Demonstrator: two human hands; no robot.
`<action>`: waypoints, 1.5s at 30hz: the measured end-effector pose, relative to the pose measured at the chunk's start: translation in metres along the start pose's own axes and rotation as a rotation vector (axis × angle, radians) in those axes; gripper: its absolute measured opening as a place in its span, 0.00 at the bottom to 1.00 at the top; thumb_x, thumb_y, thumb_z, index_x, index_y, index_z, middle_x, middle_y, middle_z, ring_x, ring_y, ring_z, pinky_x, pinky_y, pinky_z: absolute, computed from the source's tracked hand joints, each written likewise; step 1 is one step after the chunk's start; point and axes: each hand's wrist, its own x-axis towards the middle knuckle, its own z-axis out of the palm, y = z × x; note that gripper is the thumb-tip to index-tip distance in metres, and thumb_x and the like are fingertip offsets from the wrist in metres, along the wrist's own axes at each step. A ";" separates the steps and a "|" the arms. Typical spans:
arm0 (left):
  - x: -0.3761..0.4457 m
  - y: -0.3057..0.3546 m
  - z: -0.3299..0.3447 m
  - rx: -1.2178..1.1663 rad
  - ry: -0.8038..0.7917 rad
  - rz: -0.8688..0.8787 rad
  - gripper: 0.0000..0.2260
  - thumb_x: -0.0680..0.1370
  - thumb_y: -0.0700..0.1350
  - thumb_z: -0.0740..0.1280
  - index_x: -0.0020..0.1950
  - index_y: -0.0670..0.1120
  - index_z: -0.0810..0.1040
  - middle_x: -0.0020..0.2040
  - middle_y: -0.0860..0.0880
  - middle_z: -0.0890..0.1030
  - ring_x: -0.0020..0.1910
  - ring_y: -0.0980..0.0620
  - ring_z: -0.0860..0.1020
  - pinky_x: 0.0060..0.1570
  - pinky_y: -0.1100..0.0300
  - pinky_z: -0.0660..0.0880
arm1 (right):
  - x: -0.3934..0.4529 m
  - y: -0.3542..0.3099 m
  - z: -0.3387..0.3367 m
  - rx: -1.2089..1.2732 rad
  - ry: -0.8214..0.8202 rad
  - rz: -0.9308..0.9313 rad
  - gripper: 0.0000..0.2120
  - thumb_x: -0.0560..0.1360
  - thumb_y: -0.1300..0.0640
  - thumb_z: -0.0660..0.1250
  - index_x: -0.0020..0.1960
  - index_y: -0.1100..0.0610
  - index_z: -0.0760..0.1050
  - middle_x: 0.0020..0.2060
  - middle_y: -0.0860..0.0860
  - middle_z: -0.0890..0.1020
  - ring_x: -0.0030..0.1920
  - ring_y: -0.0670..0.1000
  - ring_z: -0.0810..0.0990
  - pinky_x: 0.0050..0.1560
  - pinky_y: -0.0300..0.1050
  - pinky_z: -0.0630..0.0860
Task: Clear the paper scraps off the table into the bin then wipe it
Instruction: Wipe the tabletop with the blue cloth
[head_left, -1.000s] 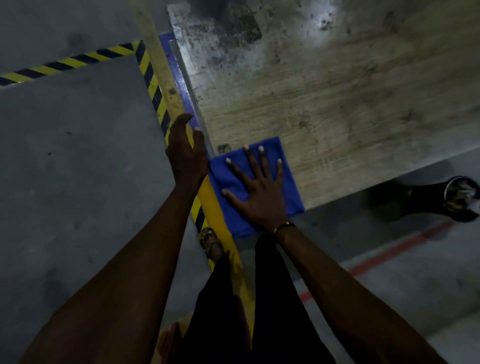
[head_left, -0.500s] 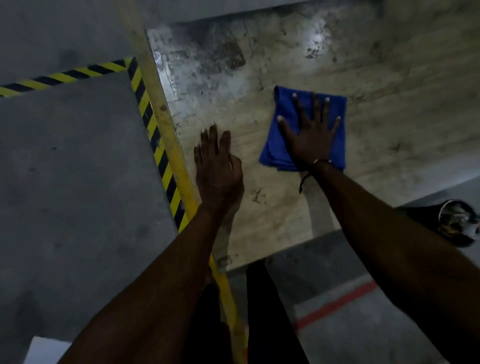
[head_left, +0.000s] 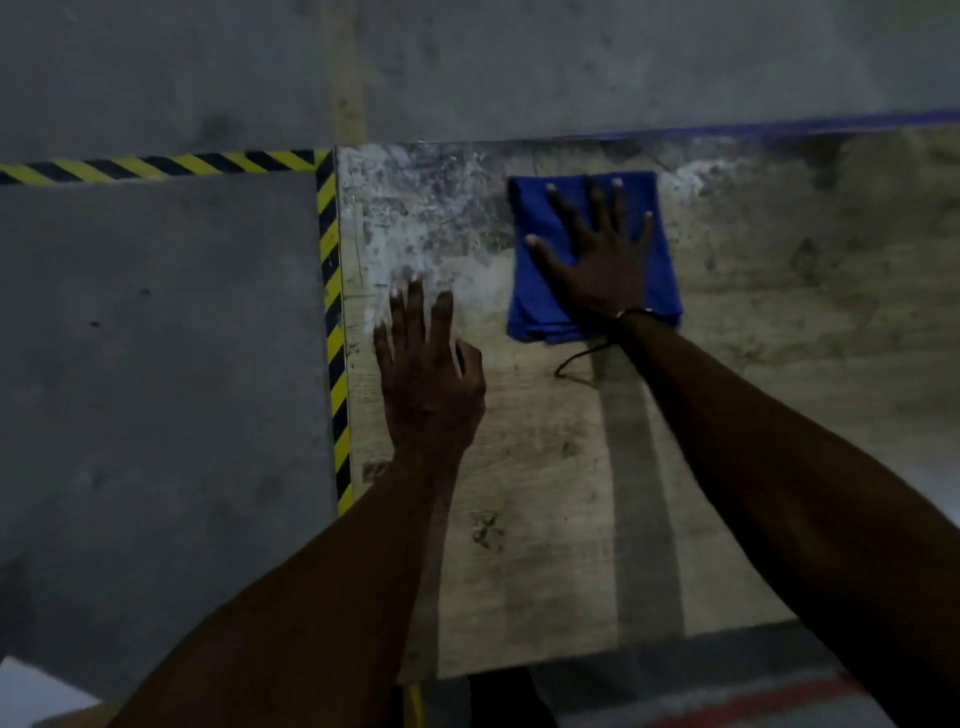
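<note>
- Right hand (head_left: 597, 260): lying palm-down with fingers spread wide and flat, pressing on a folded blue cloth (head_left: 535, 301) and gripping nothing; forearm reaching in from the lower right, a thin dark cord hanging at the wrist.
- Blue cloth: resting on the worn, pale wood-grain table top (head_left: 545, 493), near its far edge and well apart from the left edge.
- Left hand (head_left: 428, 374): extending palm-down over the table just beside the cloth, fingers straight and loosely parted, holding nothing; touching the surface or hovering over it, impossible to tell.
- Yellow-and-black striped tape (head_left: 332, 322): running along the table's left edge on the grey concrete floor (head_left: 156, 364).
</note>
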 end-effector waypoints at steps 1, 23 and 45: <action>0.000 0.001 0.000 0.006 0.004 -0.001 0.28 0.84 0.49 0.61 0.84 0.54 0.61 0.87 0.50 0.51 0.86 0.49 0.47 0.83 0.43 0.49 | 0.006 0.020 -0.007 0.000 0.003 0.067 0.38 0.78 0.22 0.49 0.84 0.34 0.50 0.86 0.47 0.47 0.86 0.57 0.42 0.80 0.73 0.39; 0.005 0.000 0.005 0.086 0.019 0.006 0.27 0.84 0.55 0.62 0.82 0.52 0.65 0.86 0.49 0.56 0.85 0.47 0.52 0.83 0.42 0.49 | -0.011 0.087 -0.034 0.013 0.068 0.249 0.39 0.78 0.20 0.45 0.84 0.35 0.50 0.86 0.49 0.49 0.86 0.58 0.45 0.80 0.74 0.44; 0.001 -0.005 0.012 0.169 -0.002 0.052 0.28 0.87 0.64 0.49 0.86 0.55 0.57 0.86 0.47 0.55 0.85 0.45 0.53 0.82 0.39 0.47 | -0.212 0.106 -0.030 -0.102 0.043 0.475 0.36 0.82 0.25 0.45 0.85 0.39 0.50 0.86 0.53 0.50 0.85 0.61 0.47 0.78 0.76 0.49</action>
